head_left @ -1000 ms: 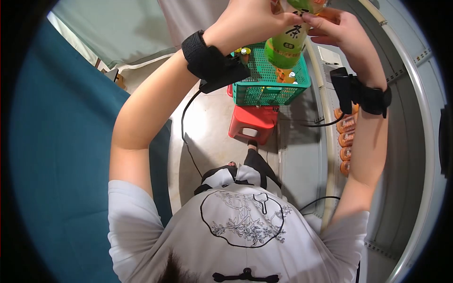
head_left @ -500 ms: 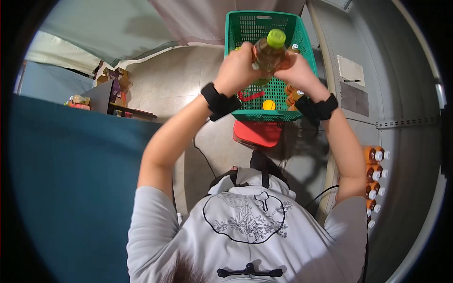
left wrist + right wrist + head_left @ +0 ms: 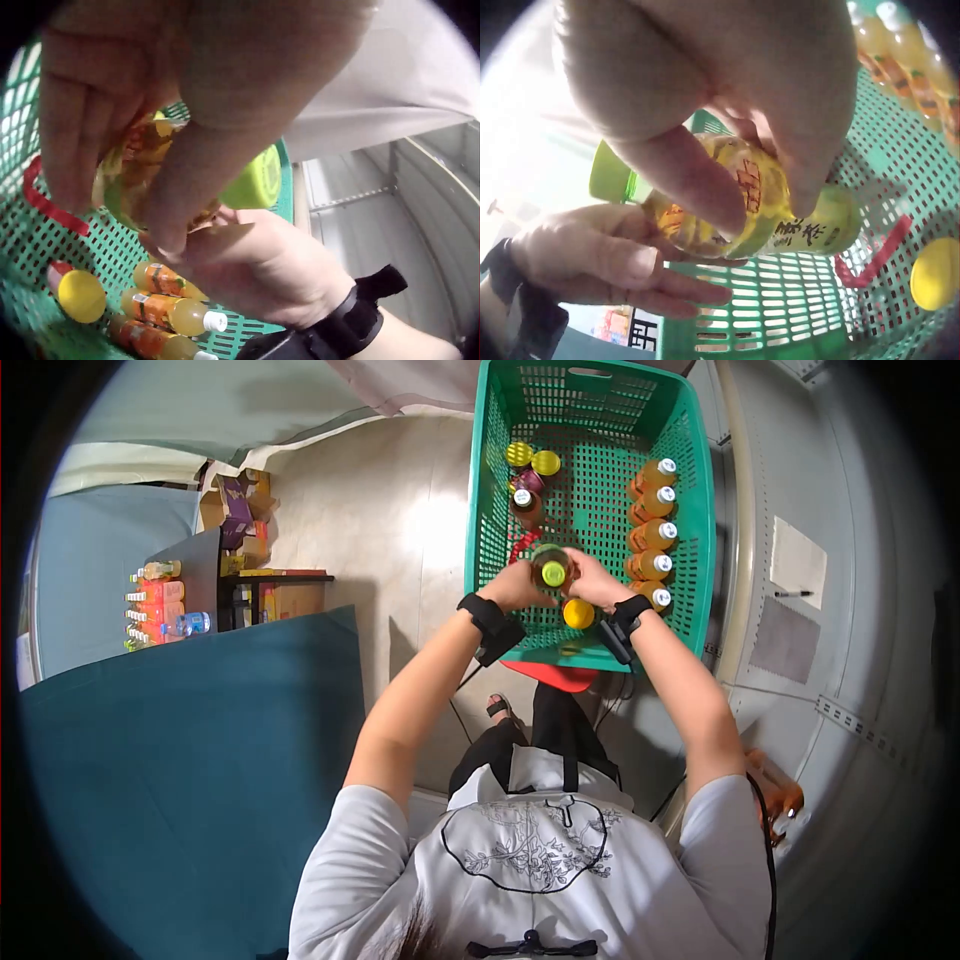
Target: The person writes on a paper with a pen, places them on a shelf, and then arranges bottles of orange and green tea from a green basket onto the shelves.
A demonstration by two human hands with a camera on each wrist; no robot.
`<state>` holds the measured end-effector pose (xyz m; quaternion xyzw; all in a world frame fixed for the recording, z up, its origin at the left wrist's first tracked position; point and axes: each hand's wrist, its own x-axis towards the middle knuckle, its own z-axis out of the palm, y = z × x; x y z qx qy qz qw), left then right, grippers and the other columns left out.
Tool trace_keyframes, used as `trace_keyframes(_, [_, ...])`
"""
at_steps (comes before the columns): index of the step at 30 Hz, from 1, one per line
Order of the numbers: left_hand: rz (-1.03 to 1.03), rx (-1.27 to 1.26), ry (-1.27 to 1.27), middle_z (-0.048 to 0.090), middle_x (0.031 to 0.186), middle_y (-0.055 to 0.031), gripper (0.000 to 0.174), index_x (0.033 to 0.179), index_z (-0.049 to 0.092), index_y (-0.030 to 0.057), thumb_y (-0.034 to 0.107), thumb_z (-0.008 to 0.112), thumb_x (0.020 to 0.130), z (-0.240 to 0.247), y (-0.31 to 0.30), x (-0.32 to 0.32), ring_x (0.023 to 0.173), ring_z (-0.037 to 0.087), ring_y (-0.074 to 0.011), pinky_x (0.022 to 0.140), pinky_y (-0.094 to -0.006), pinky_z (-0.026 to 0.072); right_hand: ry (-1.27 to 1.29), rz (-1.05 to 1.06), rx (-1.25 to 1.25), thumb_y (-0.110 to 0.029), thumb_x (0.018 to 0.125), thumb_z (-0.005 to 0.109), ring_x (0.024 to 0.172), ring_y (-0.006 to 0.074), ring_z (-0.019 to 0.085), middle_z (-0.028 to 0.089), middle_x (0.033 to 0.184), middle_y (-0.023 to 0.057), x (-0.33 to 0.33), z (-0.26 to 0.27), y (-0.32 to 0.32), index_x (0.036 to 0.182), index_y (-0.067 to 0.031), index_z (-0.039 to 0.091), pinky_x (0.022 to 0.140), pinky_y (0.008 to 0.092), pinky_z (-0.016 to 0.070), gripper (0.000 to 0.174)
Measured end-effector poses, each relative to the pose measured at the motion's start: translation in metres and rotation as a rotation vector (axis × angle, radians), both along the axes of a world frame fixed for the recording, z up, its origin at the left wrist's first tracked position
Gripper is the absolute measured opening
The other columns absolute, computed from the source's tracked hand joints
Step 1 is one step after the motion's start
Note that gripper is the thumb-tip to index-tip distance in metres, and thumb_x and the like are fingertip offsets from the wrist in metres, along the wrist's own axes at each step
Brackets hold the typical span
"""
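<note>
A green-capped tea bottle (image 3: 553, 572) is held between both hands over the near left part of a green basket (image 3: 700, 510). In the head view the left hand (image 3: 512, 586) is on its left side and the right hand (image 3: 597, 580) on its right. The right wrist view shows the right hand (image 3: 727, 82) gripping the bottle (image 3: 769, 217) around its upper body, with the left hand (image 3: 615, 262) beneath, fingers extended against it. In the left wrist view the left thumb and fingers lie around the bottle (image 3: 127, 180), and its cap points away from the basket floor.
Several orange bottles (image 3: 652, 537) line the basket's right side. A yellow lid (image 3: 578, 613) lies near its front, with yellow-capped items (image 3: 545, 462) and a white-capped bottle (image 3: 524, 503) at left. A red stool (image 3: 560, 677) is underneath; grey shelving (image 3: 760, 590) stands at right.
Both hands have come down and nearer the body with the bottle, from up by the shelving to inside the basket's outline. The head view has shifted, showing more of the basket.
</note>
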<state>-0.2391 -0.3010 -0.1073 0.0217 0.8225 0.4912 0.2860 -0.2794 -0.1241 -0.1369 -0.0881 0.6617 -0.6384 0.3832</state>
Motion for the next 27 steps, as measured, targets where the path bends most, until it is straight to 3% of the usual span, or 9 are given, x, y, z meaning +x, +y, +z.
trace_keyframes(3, [0.152,0.029,-0.270,0.063,0.089,-0.0078,0.044,0.100,0.057,-0.0019,0.017,0.072,0.063,-0.020,0.005,0.000,0.077,0.057,-0.0129,0.069,-0.0277,0.0471,-0.156,0.096,0.147,0.015,0.057,0.056,0.095,0.0148,0.052,0.055,0.103,0.0028,-0.003,-0.046,-0.008,0.117,-0.0030,0.044,0.079,0.0275,0.0435,0.064])
trace_keyframes(5, [0.171,-0.137,-0.317,0.064,0.087,-0.0123,0.039,0.094,0.059,-0.0028,0.017,0.070,0.062,-0.027,0.008,-0.002,0.077,0.061,-0.0201,0.069,-0.0312,0.0488,-0.244,0.089,0.162,0.016,0.054,0.056,0.101,0.0156,0.050,0.053,0.107,0.0021,0.001,-0.063,-0.017,0.120,-0.0043,0.043,0.085,0.0287,0.0411,0.069])
trace_keyframes(7, [0.095,-0.352,-0.373,0.063,0.088,-0.0192,0.038,0.091,0.060,-0.0048,0.016,0.070,0.061,-0.071,0.004,-0.003,0.084,0.062,-0.0292,0.073,-0.0349,0.0493,-0.235,0.115,0.203,0.016,0.055,0.055,0.101,0.0155,0.049,0.053,0.107,0.0019,0.005,-0.076,-0.024,0.119,-0.0041,0.044,0.085,0.0282,0.0405,0.067])
trace_keyframes(12, [-0.046,-0.369,-0.445,0.063,0.092,-0.0205,0.039,0.095,0.060,-0.0051,0.015,0.071,0.063,-0.087,-0.003,0.005,0.082,0.062,-0.0291,0.071,-0.0357,0.0492,-0.306,0.173,0.303,0.016,0.056,0.051,0.097,0.0175,0.050,0.055,0.105,0.0051,0.025,-0.144,-0.035,0.119,-0.0028,0.044,0.082,0.0268,0.0399,0.065])
trace_keyframes(14, [-0.238,-0.409,-0.487,0.063,0.094,-0.0195,0.036,0.096,0.061,-0.0034,0.013,0.069,0.065,-0.114,-0.005,0.019,0.084,0.062,-0.0288,0.071,-0.0366,0.0491,-0.370,0.343,0.488,0.009,0.058,0.052,0.086,0.0187,0.052,0.056,0.100,0.0112,0.017,-0.099,-0.038,0.122,0.0011,0.039,0.069,0.0284,0.0430,0.066])
trace_keyframes(15, [0.250,-0.419,-0.676,0.063,0.097,-0.0181,0.040,0.101,0.059,-0.0026,0.010,0.068,0.064,-0.126,0.002,0.028,0.088,0.061,-0.0282,0.071,-0.0376,0.0487,-0.404,0.424,0.528,0.006,0.059,0.053,0.086,0.0193,0.052,0.056,0.099,0.0126,0.021,-0.108,-0.038,0.122,0.0018,0.038,0.066,0.0287,0.0429,0.065])
trace_keyframes(16, [0.103,-0.506,-0.516,0.061,0.099,-0.0194,0.046,0.106,0.055,-0.0023,0.010,0.068,0.063,-0.105,0.001,0.034,0.090,0.060,-0.0280,0.071,-0.0376,0.0486,-0.436,0.505,0.566,0.004,0.060,0.054,0.085,0.0199,0.052,0.056,0.099,0.0139,0.023,-0.110,-0.040,0.123,0.0025,0.037,0.064,0.0291,0.0428,0.065])
trace_keyframes(18, [0.127,-0.372,-0.766,0.060,0.100,-0.0210,0.051,0.110,0.053,-0.0014,0.010,0.069,0.062,-0.116,-0.008,0.035,0.090,0.060,-0.0303,0.073,-0.0382,0.0482,-0.403,0.578,0.568,0.002,0.062,0.053,0.085,0.0236,0.054,0.056,0.099,0.0168,0.024,-0.111,-0.041,0.124,0.0028,0.036,0.064,0.0294,0.0434,0.064])
trace_keyframes(27, [0.179,-0.418,-0.485,0.061,0.093,-0.0238,0.033,0.099,0.058,-0.0031,0.016,0.054,0.074,-0.112,-0.004,0.043,0.087,0.060,-0.0345,0.072,-0.0398,0.0470,0.009,0.594,0.615,-0.010,0.066,0.046,0.097,0.0370,0.054,0.057,0.099,0.0266,0.034,-0.121,-0.045,0.107,0.0072,0.049,0.078,0.0366,0.0442,0.045])
